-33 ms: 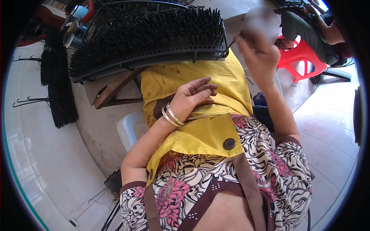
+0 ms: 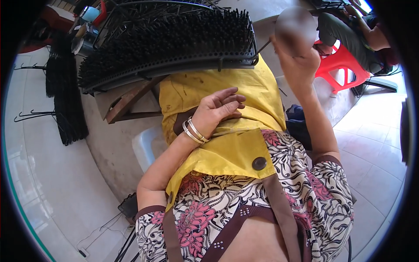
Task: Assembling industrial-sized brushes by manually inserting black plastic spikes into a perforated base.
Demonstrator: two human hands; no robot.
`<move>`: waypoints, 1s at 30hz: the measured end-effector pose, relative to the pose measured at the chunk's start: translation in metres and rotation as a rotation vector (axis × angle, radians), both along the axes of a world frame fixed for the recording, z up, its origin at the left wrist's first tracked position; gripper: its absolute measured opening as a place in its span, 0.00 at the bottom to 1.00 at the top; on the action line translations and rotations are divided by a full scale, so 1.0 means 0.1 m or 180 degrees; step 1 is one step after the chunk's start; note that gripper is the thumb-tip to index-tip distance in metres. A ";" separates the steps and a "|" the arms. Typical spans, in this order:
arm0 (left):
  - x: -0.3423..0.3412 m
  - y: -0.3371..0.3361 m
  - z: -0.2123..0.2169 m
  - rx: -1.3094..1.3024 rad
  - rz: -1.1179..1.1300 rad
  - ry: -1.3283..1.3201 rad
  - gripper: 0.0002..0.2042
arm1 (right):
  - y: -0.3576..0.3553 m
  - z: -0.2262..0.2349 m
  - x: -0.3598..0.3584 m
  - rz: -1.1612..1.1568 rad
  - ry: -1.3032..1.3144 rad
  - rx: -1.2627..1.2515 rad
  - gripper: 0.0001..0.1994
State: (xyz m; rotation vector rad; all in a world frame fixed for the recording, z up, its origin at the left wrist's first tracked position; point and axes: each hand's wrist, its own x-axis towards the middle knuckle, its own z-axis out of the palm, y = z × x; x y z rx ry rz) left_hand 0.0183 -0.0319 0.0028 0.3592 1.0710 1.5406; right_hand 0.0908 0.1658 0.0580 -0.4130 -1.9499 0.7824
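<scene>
My left hand rests on the yellow apron over my lap. Its fingers are loosely curled and apart, and it holds nothing. My right hand is raised off the right end of a long, curved black rack. A blurred patch hides most of its fingers. The visible fingertips pinch one end of a thin dark rod, which slants down to the rack's right corner. Packed tightly into the rack stand a great many thin black rods, their tips upward.
A rusty brown metal leg supports the rack. Black bundles with hooked wires are at the left. Loose black rods lie behind the rack. At the right, another person's leg is beside a red plastic stool.
My right hand has shifted slightly right and turned, showing more of the thin dark rod at its fingertips. My left hand and the rack stay in place.
</scene>
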 end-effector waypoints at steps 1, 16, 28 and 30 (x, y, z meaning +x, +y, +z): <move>-0.01 0.00 -0.01 -0.0004 -0.0056 -0.0015 0.20 | 0.08 -0.02 -0.01 -0.0074 0.0023 0.0209 0.08; -0.03 -0.01 0.04 -0.0155 -0.0087 -0.0184 0.19 | 0.26 -0.26 -0.24 0.0608 -0.0630 0.1598 0.06; -0.05 0.01 0.10 -0.0079 0.0072 -0.0185 0.19 | 0.31 -0.16 -0.32 0.0346 -0.2100 0.1590 0.10; -0.14 0.01 0.11 -0.0099 0.0184 -0.0134 0.19 | 0.29 -0.17 -0.29 0.0237 -0.1603 0.1172 0.13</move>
